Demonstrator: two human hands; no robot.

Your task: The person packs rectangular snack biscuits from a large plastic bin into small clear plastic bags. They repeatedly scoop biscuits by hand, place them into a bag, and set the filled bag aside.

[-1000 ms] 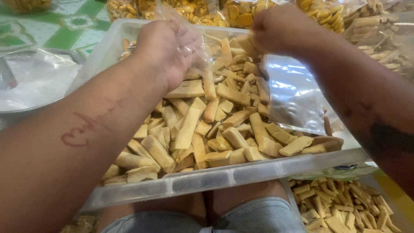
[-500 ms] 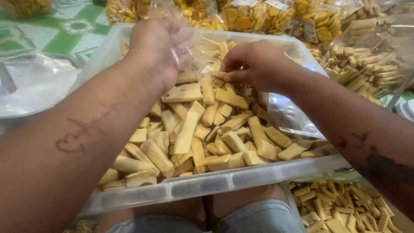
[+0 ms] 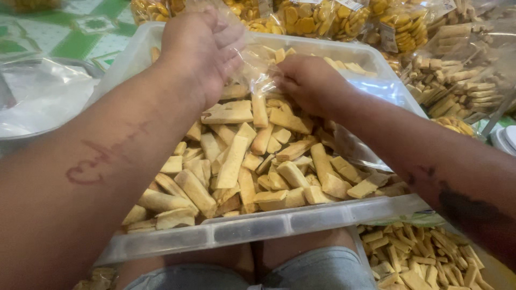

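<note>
A clear plastic tub [image 3: 279, 223] rests on my lap, filled with several tan biscuit sticks [image 3: 258, 161]. My left hand [image 3: 201, 45] is over the tub's far left part and grips the mouth of a clear plastic bag [image 3: 257, 62]. My right hand [image 3: 306, 80] is down in the biscuit pile beside the bag, fingers curled around some sticks. The bag's lower part is hidden behind my hands.
Sealed bags of round yellow biscuits [image 3: 322, 19] line the back. Bags of stick biscuits [image 3: 462, 80] sit at the right. Another tub of sticks [image 3: 424, 258] lies at the lower right. Loose clear plastic [image 3: 37, 91] lies on the left, over a green patterned mat [image 3: 80, 27].
My right hand has come down from the tub's far right edge into the biscuits near the bag. My left hand keeps its hold on the bag.
</note>
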